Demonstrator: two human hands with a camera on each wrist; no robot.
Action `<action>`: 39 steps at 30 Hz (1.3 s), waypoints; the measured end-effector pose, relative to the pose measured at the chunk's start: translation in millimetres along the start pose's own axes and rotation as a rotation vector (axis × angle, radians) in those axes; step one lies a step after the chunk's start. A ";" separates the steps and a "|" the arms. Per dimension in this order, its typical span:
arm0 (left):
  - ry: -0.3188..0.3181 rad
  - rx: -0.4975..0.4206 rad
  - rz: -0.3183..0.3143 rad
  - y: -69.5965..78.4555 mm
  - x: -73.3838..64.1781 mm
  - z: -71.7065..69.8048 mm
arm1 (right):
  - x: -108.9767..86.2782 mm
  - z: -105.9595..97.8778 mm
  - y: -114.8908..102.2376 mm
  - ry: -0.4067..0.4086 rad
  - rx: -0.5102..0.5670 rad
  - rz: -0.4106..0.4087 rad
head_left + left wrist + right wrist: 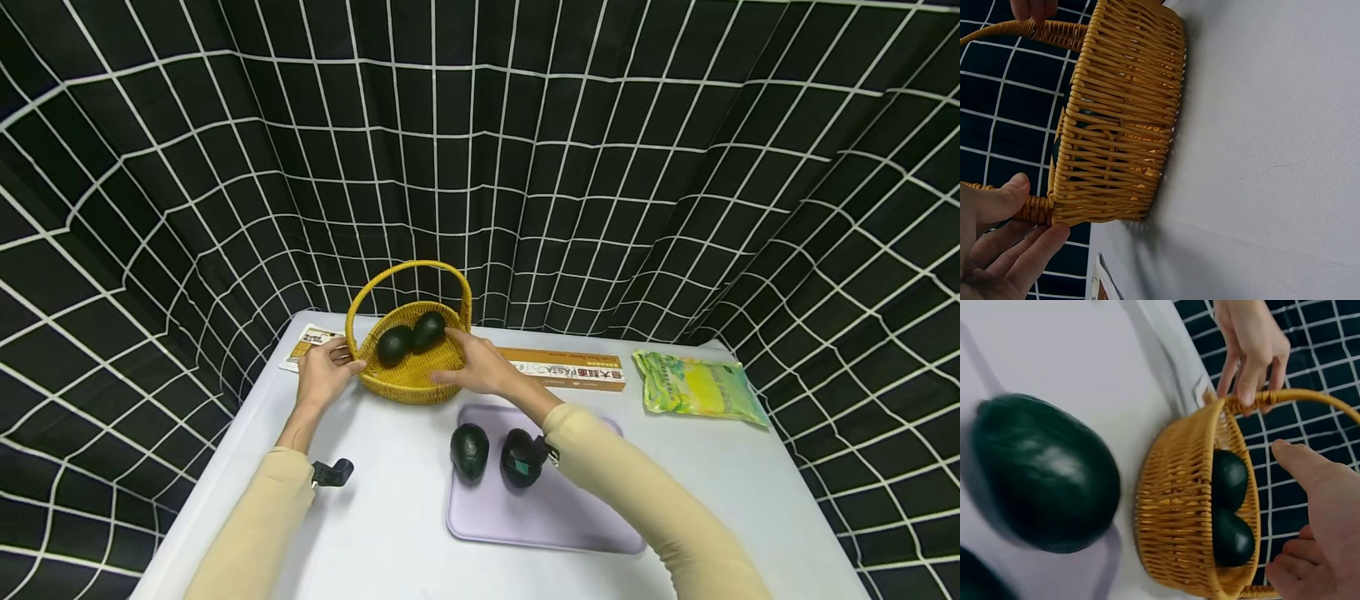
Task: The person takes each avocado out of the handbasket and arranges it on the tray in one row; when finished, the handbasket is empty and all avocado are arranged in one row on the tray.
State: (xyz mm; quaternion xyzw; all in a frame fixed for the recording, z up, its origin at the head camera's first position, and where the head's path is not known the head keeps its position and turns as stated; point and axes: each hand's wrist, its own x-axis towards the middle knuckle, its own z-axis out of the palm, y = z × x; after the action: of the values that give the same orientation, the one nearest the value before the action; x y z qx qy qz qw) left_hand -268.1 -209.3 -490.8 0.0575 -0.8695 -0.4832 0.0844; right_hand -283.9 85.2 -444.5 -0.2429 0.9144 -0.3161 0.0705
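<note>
A yellow wicker basket with a tall hoop handle stands at the back of the table, with two dark green avocados inside. My left hand pinches the left foot of the handle between thumb and fingers, right at the rim. On the opposite side, my right hand is at the basket's right rim, its thumb stretched out and apart from the fingers. Its fingertips overlap the handle's right foot in the left wrist view. No avocado shows in that hand.
Two more avocados lie on a lilac tray below my right forearm. Behind that arm is a long pasta box. A green and yellow packet lies at the right, and a white packet sits behind my left hand.
</note>
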 end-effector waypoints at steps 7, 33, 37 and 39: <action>0.007 -0.011 -0.004 -0.1 0.9 1.3 | 40.4 9.1 0.3 -0.030 0.030 0.086; 0.014 -0.007 0.012 -2.0 2.4 6.5 | 104.1 38.0 27.3 0.010 0.016 0.189; 0.023 0.003 0.011 -1.1 2.1 4.7 | 111.0 35.3 22.0 -0.031 -0.001 0.193; 0.025 0.005 0.018 -0.1 2.4 3.3 | 115.0 32.2 18.7 -0.057 -0.023 0.203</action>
State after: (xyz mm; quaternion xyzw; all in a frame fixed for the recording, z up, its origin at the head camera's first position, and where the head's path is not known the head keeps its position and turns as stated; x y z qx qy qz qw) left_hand -271.1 -207.1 -492.4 0.0560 -0.8702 -0.4793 0.0995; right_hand -382.5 24.2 -478.6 -0.1589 0.9354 -0.2899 0.1253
